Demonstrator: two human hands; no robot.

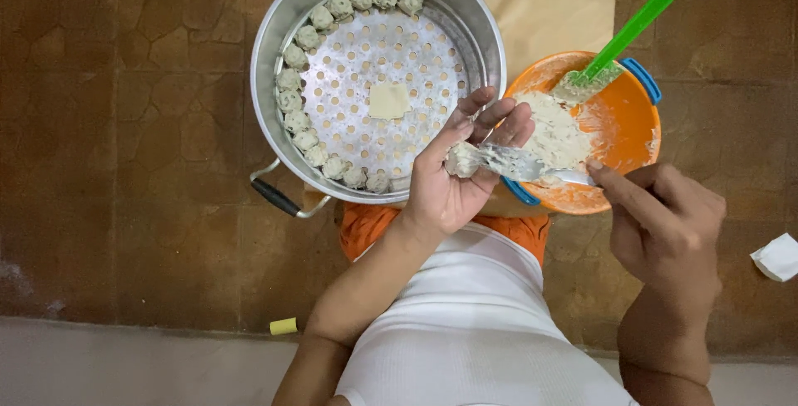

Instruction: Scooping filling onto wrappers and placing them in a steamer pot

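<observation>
My left hand (449,177) is cupped half-open, cradling a small dumpling wrapper (462,159) just right of the steamer pot (274,32); my right hand (665,219) is closed on a metal spoon (532,169), its tip touching the wrapper; filling (557,136) sits in the orange bowl (628,127) right of the pot, green spatula (632,28) leaning in it; finished dumplings (293,100) line the pot's left rim in an arc, roughly half the ring; a square wrapper (388,100) lies at the tray's centre; right side and middle unfilled, plenty of filling left
</observation>
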